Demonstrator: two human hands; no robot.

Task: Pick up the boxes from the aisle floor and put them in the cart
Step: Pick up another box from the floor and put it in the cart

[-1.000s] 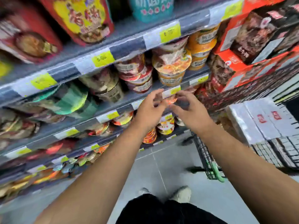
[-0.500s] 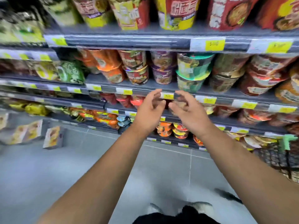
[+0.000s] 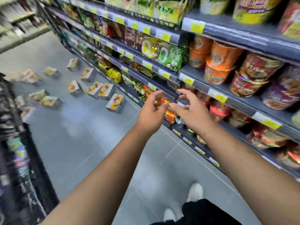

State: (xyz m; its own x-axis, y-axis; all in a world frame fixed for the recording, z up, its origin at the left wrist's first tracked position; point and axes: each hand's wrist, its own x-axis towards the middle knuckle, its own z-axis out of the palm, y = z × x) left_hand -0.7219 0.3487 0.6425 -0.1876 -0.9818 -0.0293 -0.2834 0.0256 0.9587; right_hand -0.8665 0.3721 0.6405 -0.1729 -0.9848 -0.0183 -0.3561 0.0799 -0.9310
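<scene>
Grey tiled floor (image 3: 78, 140) lies under your left hand (image 3: 151, 112), which reaches forward on a bare, nearly straight forearm, palm turned inward, fingers loosely fanned and gripping nothing. Your right hand (image 3: 192, 115) mirrors it just beside, fingers spread and slightly bent, also holding nothing. The two thumbs come close, though you cannot tell whether they touch.

Behind the right hand run dark grey metal shelves (image 3: 227, 38) edged with yellow price tags (image 3: 197, 27). They are stocked with glossy round orange noodle cups (image 3: 222, 57), red and purple ones beside them, and crinkled green foil bags (image 3: 170, 55).

Ahead and to the left of your hands, well apart from them, small rectangular boxes (image 3: 115, 103) with yellow-orange printed faces and pale grey sides lie scattered on the floor. The nearest sits close to the foot of the shelves, and the rest are strewn farther down the aisle, some upright and some tilted, all smeared by motion blur.

At the left edge stands a black rack (image 3: 21, 159), too blurred to read. Below your arms show two white shoes (image 3: 194, 191) and a black trouser hem (image 3: 204, 211).
</scene>
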